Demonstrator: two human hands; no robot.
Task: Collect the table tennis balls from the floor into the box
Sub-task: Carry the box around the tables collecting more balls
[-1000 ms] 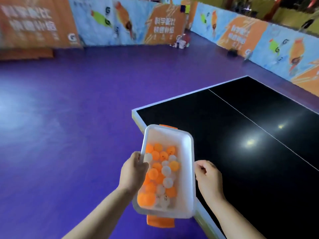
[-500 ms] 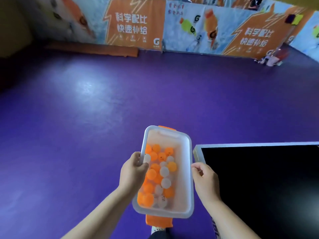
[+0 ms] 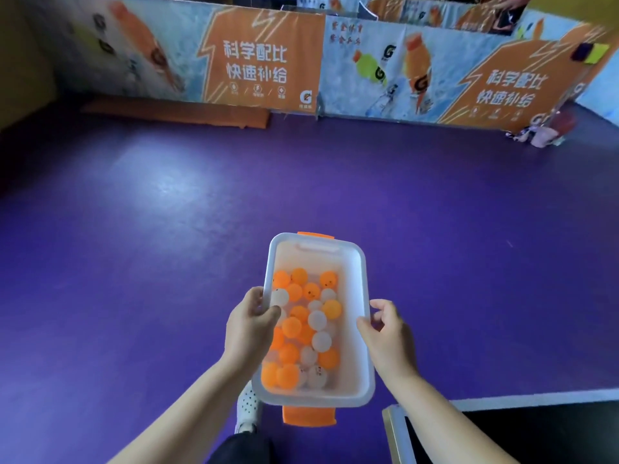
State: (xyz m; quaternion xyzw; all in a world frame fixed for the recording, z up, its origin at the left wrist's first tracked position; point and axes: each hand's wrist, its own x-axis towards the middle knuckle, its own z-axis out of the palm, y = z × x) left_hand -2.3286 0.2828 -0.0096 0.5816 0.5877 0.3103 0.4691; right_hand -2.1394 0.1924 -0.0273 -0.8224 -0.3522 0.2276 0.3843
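Observation:
A clear plastic box (image 3: 355, 262) with orange end latches is held in front of me above the purple floor. Inside lie several orange and white table tennis balls (image 3: 303, 333), heaped toward the near left. My left hand (image 3: 249, 324) grips the box's left rim, thumb inside over the balls. My right hand (image 3: 388, 336) holds the right rim with curled fingers. No loose balls show on the floor in view.
The purple floor (image 3: 167, 229) stretches ahead to orange and blue barrier boards (image 3: 321, 61). An orange mat (image 3: 181, 113) lies at the boards' foot on the left. Small items (image 3: 546, 132) sit at the far right. The black table's corner (image 3: 502, 430) is at lower right. My shoe (image 3: 248, 406) shows below the box.
The view has swung left, away from the black table, which has slid to the lower right corner. Both hands keep the same hold on the box.

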